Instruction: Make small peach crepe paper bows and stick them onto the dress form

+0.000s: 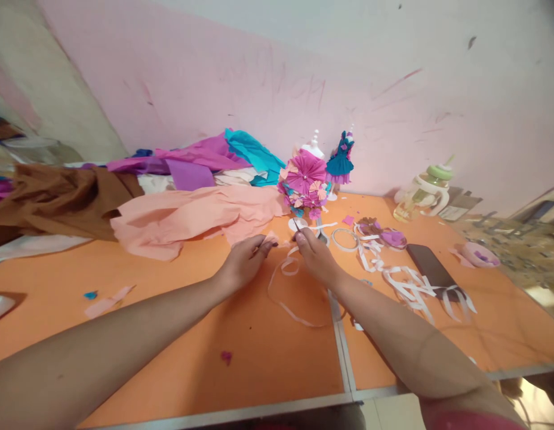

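My left hand (248,260) pinches a small piece of peach crepe paper (271,237) over the orange table. Close to its right, my right hand (316,254) is closed on a thin dark pointed tool (296,224); its tip points up and away, and the fingers hide most of it. A long narrow peach strip (277,298) trails in loops on the table below and between the hands. Just beyond them stands a small dress form (306,173) covered in magenta, peach and teal paper flowers. A white roll (297,225) lies at its foot.
Crumpled peach crepe paper (191,215), brown paper (66,197) and other coloured sheets pile at the left back. A smaller teal-dressed form (341,160) stands behind. To the right are white ribbon curls (409,286), a dark phone-like slab (433,272), a tape ring (345,239) and a bottle (422,194).
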The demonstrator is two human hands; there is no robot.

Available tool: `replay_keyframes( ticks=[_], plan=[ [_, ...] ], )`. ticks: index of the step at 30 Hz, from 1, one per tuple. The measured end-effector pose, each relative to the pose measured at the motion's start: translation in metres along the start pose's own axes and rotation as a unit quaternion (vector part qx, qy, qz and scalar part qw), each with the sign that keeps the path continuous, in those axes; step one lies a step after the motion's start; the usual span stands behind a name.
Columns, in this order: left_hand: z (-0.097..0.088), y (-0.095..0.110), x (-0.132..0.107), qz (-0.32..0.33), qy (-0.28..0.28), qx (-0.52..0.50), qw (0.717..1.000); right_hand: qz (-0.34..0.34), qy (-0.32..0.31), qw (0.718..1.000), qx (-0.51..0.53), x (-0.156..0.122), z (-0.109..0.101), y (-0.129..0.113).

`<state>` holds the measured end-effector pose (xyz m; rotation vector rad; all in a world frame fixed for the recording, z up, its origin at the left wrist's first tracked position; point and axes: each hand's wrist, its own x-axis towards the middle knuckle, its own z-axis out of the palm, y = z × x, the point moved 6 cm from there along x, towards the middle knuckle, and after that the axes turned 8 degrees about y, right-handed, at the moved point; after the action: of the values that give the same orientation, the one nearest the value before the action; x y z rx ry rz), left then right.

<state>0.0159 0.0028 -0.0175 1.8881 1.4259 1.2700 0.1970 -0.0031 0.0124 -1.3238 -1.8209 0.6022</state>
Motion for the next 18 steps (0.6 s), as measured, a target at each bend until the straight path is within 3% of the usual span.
replay_keyframes(
  ticks=[5,10,14,18],
  plan=[
    [0.003,-0.005,-0.002,-0.011,-0.021,0.026,0.999,0.059,-0.054,0.997,0.021,-0.007,0.017,0.004],
    [0.017,0.017,-0.012,0.065,-0.111,0.066,0.989,0.054,-0.057,0.995,0.064,-0.01,0.024,-0.002],
    [0.017,0.03,-0.016,0.075,-0.129,0.071,0.986,0.046,-0.009,0.995,0.093,-0.007,0.019,0.003],
    [0.011,0.028,-0.012,0.062,-0.119,0.046,0.99,0.034,0.03,0.994,0.103,-0.005,0.013,0.004]
  ],
)
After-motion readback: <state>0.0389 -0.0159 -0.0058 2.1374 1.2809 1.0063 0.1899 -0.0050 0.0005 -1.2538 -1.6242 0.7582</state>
